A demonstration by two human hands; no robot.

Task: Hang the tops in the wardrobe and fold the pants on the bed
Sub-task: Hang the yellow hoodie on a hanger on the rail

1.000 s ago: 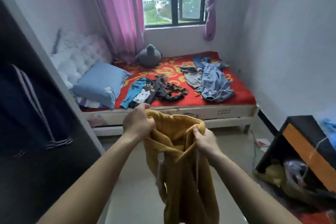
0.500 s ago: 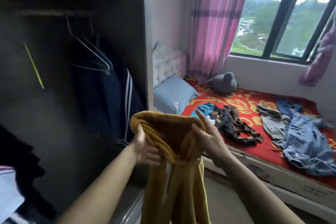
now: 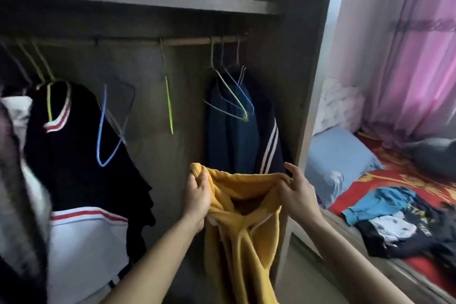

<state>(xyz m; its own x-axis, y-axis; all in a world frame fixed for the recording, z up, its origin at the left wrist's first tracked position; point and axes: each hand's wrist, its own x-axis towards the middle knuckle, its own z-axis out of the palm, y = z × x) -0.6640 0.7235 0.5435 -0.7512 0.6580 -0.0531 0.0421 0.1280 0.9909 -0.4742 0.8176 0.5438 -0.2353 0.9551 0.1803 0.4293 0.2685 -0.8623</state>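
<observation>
Blurring into a dark grey smear, a garment point(image 3: 14, 205) at the far left edge is cut off by the frame and too soft to identify. Just right of it, inside the wardrobe point(image 3: 153, 86), hangs a black top point(image 3: 74, 150) with a red-and-white collar. The white, red-striped cloth point(image 3: 86, 249) below it may be the same piece or another; that cannot be told. An empty blue hanger point(image 3: 102, 131) dangles in front of the black top. A yellow-green hanger point(image 3: 169, 106) hangs edge-on from the rail point(image 3: 177, 42), so its shape is hard to read. Further right, navy jackets point(image 3: 237, 140) with white stripes hang from the same rail behind two bare hangers point(image 3: 237, 101); their number is unclear. Below them the left hand point(image 3: 197, 195) grips a bunched part of the rim of a yellow garment point(image 3: 241, 249), fingers curled round the cloth, forearm rising from the bottom edge. The right hand point(image 3: 299, 192) pinches the opposite side of the rim between thumb and fingers, forefinger sticking out, so the opening is held wide in front of the wardrobe. The garment's lower part drops out of frame, hiding its full cut. Past the wardrobe's side panel lies the bed point(image 3: 362, 192) with a blue pillow point(image 3: 338, 155), a heap of clothes point(image 3: 394, 222) partly cut off at the right, and a pink curtain point(image 3: 414, 69) behind.
</observation>
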